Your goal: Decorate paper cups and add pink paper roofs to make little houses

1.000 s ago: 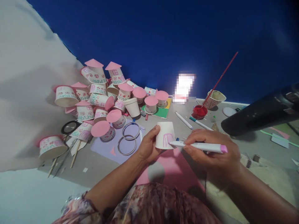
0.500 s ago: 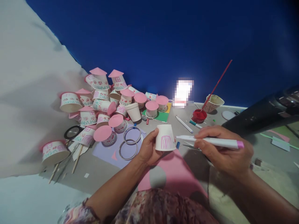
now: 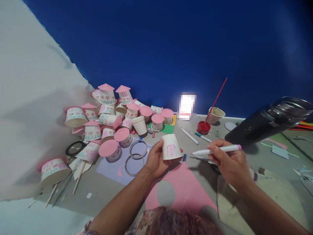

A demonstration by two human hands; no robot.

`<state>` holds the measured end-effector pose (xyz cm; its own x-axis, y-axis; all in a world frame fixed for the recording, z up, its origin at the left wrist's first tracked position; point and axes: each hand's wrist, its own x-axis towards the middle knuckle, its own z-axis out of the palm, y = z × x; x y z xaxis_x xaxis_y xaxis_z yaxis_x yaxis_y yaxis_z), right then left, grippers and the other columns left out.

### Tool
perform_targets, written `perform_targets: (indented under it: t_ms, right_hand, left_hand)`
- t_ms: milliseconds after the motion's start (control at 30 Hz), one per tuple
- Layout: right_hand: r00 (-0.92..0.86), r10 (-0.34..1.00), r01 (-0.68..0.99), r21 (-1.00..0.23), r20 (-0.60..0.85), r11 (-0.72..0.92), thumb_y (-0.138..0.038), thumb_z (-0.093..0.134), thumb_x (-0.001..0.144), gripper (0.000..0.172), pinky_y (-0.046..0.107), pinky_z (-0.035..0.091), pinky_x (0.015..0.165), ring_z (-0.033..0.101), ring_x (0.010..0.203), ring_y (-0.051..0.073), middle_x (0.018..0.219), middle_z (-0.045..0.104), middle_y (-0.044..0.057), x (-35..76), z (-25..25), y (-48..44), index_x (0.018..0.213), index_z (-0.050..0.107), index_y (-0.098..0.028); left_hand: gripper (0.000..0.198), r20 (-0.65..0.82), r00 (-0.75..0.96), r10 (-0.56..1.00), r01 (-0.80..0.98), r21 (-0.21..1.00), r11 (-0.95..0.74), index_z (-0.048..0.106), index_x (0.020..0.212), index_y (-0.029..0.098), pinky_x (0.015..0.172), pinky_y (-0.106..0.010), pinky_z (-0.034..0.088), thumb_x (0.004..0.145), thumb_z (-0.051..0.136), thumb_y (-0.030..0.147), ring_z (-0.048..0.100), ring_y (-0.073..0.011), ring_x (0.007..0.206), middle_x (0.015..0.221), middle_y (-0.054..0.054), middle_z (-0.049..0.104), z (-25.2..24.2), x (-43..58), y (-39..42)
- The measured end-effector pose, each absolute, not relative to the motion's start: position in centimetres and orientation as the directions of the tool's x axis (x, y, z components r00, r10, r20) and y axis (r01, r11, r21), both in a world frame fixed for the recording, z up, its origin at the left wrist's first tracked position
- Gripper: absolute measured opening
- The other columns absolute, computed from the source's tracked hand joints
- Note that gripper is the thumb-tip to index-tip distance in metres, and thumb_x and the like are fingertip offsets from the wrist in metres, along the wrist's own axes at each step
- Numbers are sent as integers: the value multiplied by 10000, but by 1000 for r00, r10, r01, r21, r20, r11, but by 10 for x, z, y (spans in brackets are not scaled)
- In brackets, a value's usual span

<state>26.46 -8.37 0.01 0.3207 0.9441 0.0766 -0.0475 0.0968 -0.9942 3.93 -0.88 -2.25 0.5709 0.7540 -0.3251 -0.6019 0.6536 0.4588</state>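
A white paper cup point(image 3: 172, 147), upside down with a pink striped arch drawn on its side, is held by my left hand point(image 3: 156, 159), its fingers passing behind the cup. My right hand point(image 3: 227, 161) grips a white marker point(image 3: 217, 150) with a pink end; the tip points left toward the cup and does not touch it. Below the cup lies a pink sheet point(image 3: 184, 186) with round cut-outs. Scissors point(image 3: 201, 159) lie under the marker, partly hidden by my right hand. A small blue cap point(image 3: 184, 158) rests beside the cup.
Many decorated cups with pink cone tops point(image 3: 106, 87) are piled at left. Near them are a stack of plain cups point(image 3: 139, 125), two rings point(image 3: 138, 149) and black tape point(image 3: 74, 148). A dark bottle point(image 3: 261, 120) stands at right, past red paint point(image 3: 203, 127) and a glowing screen point(image 3: 187, 106).
My right hand has moved left and the marker tip now sits slightly lower. The camera view has shifted, showing more of the bottle. The cup tilts a little more in my left hand.
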Motion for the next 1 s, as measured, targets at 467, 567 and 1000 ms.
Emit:
perform_targets:
  t_ms: [467, 567, 1000]
  right_hand:
    - [368, 921, -429, -902, -124, 51, -529, 867, 758, 390, 208, 337, 462, 343, 437, 62, 478, 481, -56, 276, -37, -77, 697, 689, -188]
    - [341, 932, -449, -892, -120, 49, -537, 844, 784, 390, 223, 340, 478, 344, 462, 86, 450, 408, -64, 281, -38, -78, 688, 692, -190]
    - [162, 980, -525, -851, -116, -14, -473, 898, 740, 308, 230, 282, 491, 355, 484, 89, 478, 475, -41, 289, -45, -80, 764, 750, -205]
  left_hand:
    - [406, -316, 326, 891, -606, 654, 453, 729, 1122, 177, 914, -379, 590, 765, 870, 308, 752, -261, 967, 990, -60, 781, -31, 46, -1]
    - [446, -216, 254, 943, -547, 772, 324, 747, 1169, 222, 966, -283, 535, 764, 903, 326, 705, -198, 1039, 1096, -34, 775, -34, 46, 1]
    - [368, -356, 349, 867, -591, 634, 498, 744, 1083, 150, 969, -444, 599, 827, 834, 397, 765, -280, 975, 1006, -85, 791, -41, 46, 6]
